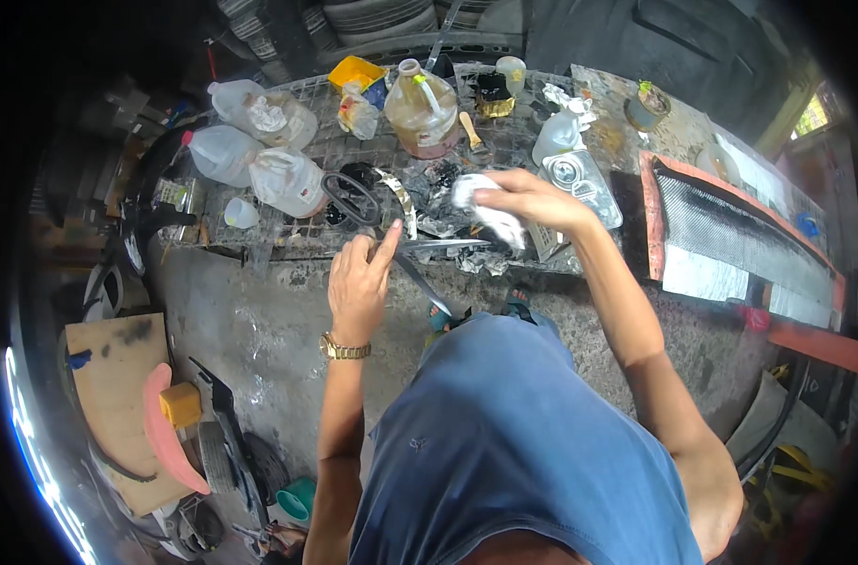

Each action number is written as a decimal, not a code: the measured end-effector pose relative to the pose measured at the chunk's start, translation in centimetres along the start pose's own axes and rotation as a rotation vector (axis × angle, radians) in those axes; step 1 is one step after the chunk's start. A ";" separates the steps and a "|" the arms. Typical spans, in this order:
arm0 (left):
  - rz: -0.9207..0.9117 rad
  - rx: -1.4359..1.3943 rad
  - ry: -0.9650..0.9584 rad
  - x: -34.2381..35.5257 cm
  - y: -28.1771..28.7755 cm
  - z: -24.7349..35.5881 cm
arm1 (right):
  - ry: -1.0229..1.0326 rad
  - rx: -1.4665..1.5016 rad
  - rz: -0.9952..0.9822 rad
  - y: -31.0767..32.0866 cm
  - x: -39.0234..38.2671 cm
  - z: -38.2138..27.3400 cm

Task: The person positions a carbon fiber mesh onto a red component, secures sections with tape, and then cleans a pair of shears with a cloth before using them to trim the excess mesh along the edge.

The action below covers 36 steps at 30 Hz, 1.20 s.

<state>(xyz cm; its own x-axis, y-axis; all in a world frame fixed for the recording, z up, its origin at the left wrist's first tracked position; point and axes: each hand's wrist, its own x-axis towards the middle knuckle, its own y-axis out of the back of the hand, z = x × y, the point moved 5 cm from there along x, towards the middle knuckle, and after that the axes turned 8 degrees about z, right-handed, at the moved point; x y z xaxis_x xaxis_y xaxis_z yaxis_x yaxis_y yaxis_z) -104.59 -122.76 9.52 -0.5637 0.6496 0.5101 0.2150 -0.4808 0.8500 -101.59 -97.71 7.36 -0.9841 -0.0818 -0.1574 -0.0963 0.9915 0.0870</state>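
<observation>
My left hand [361,282], with a gold watch on its wrist, is closed on a pair of large scissors near their pivot. The index finger points up along them. Black handle loops [352,200] stick out beyond the fingers, and the two spread metal blades [427,282] reach to the right, over the near edge of the bench. A crumpled white rag [493,215] is gripped in my right hand [533,200], just above the upper blade. Whether the rag touches the blade I cannot tell.
The stained bench [288,240] carries several cloudy plastic jugs [288,181] on the left, a big jug of brownish liquid [421,111], a paintbrush [471,132] and a clear plastic container [584,184]. To the right lies a black woven sheet [730,217] in a pink-edged mould.
</observation>
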 end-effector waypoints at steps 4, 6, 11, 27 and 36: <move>-0.065 0.013 -0.064 1.1 0.0 0.4 | 0.421 -0.496 -0.264 -6.1 3.3 -2.5; -0.140 0.016 -0.052 1.6 -0.2 0.4 | 0.357 -0.656 -0.282 -7.2 3.6 -2.0; -0.249 0.007 -0.045 1.0 0.3 -0.6 | 0.335 -0.584 -0.337 -7.4 2.8 0.0; -0.270 -0.028 -0.200 2.6 0.8 -0.5 | 0.174 -0.365 -0.247 -8.2 1.6 -1.0; -0.349 0.007 -0.183 1.7 1.8 -2.6 | -0.050 -0.456 -0.129 -2.4 -2.3 3.8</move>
<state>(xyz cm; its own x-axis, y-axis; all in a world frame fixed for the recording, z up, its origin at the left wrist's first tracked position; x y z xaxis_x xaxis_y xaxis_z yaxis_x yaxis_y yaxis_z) -107.28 -124.05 11.62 -0.4525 0.8679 0.2048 0.0411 -0.2090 0.9770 -98.56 -99.51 3.76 -0.9525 -0.1855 -0.2415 -0.2840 0.8273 0.4847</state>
